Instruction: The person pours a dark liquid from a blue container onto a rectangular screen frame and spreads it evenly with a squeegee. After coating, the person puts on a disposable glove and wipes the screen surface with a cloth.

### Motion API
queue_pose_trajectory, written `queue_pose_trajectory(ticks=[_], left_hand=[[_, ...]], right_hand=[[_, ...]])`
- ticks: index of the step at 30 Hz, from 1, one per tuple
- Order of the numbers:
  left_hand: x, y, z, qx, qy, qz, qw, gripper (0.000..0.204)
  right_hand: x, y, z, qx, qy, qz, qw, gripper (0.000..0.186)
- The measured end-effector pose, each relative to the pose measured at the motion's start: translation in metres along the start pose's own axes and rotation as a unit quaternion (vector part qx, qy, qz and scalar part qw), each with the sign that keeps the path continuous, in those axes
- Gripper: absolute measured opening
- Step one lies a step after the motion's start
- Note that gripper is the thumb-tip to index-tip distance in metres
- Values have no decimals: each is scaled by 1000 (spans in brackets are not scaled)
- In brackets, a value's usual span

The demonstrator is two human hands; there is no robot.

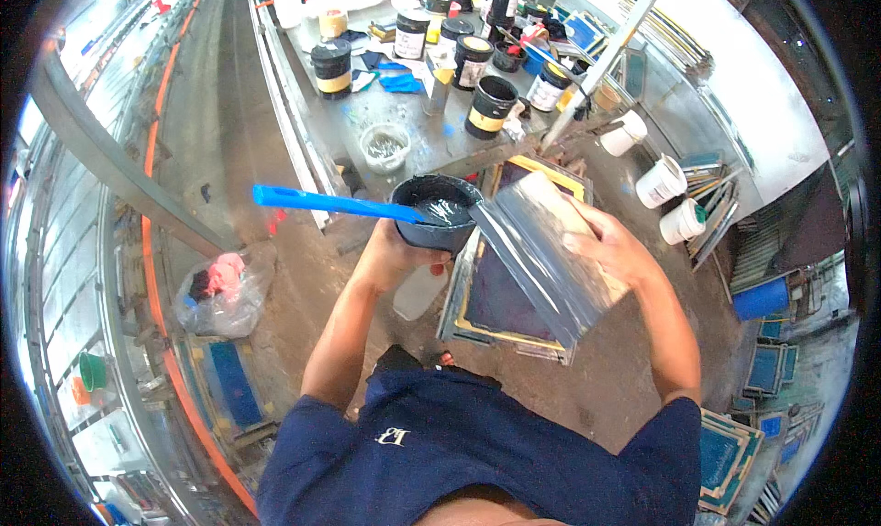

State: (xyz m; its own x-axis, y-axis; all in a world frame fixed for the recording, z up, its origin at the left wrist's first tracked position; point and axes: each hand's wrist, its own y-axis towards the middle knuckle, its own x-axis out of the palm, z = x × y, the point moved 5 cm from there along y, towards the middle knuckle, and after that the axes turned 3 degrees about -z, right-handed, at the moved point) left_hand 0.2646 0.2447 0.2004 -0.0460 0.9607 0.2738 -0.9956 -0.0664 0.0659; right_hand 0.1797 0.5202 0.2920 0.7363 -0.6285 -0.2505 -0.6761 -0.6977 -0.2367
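**Ink bowl and squeegee held over the floor**

Holding a small dark bowl (435,212) from below, the left hand (393,248) has its fingers wrapped around the underside and near wall. The bowl is round, black inside and smeared with glossy dark ink. A blue-handled spatula (321,201) lies across its rim, the blade in the ink and the handle sticking out far to the left, past the hand.

Just right of the bowl, touching its rim, is a wide flat squeegee (540,255), its long face coated in shiny grey-black ink, with a pale wooden back. It tilts from the bowl's edge down toward the near right. The right hand (610,246) is closed over its wooden back, fingers spread across the top, thumb side hidden.

Both forearms rise from the lower edge, elbows bent, meeting in front of the chest above a framed printing screen (500,296) lying on the dirty floor.

Beyond, a metal table (431,140) carries black ink jars (492,106) with yellow labels. White tubs (661,182) stand to the right, and a plastic bag (220,292) lies at the left.
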Motion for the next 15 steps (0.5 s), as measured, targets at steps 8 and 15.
queue_pose_trajectory(ticks=[8,15], left_hand=[[-106,92,19,36,176,111,977,61],[-252,217,1,106,268,149,946,55]], right_hand=[[-69,-64,62,6,68,192,979,73],[-19,-135,208,39,398,535,744,45]])
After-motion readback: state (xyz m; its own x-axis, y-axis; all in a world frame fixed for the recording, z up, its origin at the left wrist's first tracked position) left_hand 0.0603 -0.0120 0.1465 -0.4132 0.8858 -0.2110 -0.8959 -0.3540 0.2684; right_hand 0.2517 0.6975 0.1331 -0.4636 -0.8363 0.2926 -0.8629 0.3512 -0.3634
